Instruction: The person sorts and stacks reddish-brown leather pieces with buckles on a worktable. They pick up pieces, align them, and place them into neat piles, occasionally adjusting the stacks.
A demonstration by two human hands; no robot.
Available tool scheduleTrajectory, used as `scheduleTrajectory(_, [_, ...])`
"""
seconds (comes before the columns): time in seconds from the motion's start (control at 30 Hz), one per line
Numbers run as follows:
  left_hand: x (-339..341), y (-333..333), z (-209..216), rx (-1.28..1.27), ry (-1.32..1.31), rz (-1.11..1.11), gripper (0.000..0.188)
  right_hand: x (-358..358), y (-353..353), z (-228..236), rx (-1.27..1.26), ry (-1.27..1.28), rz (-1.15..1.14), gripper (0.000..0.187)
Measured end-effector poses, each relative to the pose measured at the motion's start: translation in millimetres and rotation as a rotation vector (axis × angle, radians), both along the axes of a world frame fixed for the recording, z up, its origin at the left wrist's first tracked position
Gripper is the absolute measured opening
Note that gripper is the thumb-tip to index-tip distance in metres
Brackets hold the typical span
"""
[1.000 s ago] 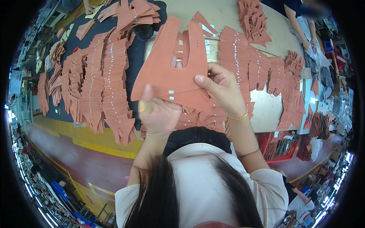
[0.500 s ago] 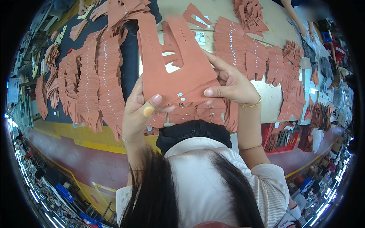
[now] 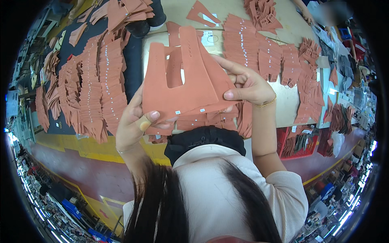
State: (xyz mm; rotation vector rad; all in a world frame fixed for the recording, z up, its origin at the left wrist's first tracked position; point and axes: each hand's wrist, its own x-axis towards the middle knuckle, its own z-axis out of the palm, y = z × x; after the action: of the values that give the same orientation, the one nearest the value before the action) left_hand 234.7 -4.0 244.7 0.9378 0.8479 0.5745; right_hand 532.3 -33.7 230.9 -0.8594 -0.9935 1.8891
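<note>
In front of me, two overlapping reddish-brown U-shaped leather pieces (image 3: 180, 99) are held up, fanned slightly apart, with two prongs pointing away. A row of small holes runs down the longer prong, and each piece bears a small white sticker near its lower edge. My left hand (image 3: 131, 123), a round yellowish patch on its thumb, pinches the front piece's lower left corner. On the other side my right hand (image 3: 252, 87) is closed on the right edge, thumb in front and fingers behind. More pieces of the same colour (image 3: 190, 122) lie on the table beneath them.
Fanned rows of like pieces (image 3: 91, 87) cover the dark left part of the table (image 3: 135, 73). Further rows (image 3: 243, 44) lie on the pale right part. Red crates (image 3: 302, 146) stand below at the right. Another person's hand (image 3: 306, 15) shows at the far right.
The held pieces have come down and turned, and now stand more fanned, with the rear one showing at the right. My left hand has shifted left and down; my right hand has barely moved.
</note>
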Motion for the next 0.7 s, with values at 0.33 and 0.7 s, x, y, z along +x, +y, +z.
scheduleTrajectory(0.33, [-7,-4,-18,0.062,-0.197,0.148,0.065,6,-5,-13,0.023,0.157,-0.041,0.080])
scheduleTrajectory(0.7, [-7,-3,-11,0.050,-0.248,0.067,0.069,9,-6,-21,0.135,0.056,-0.049,0.073])
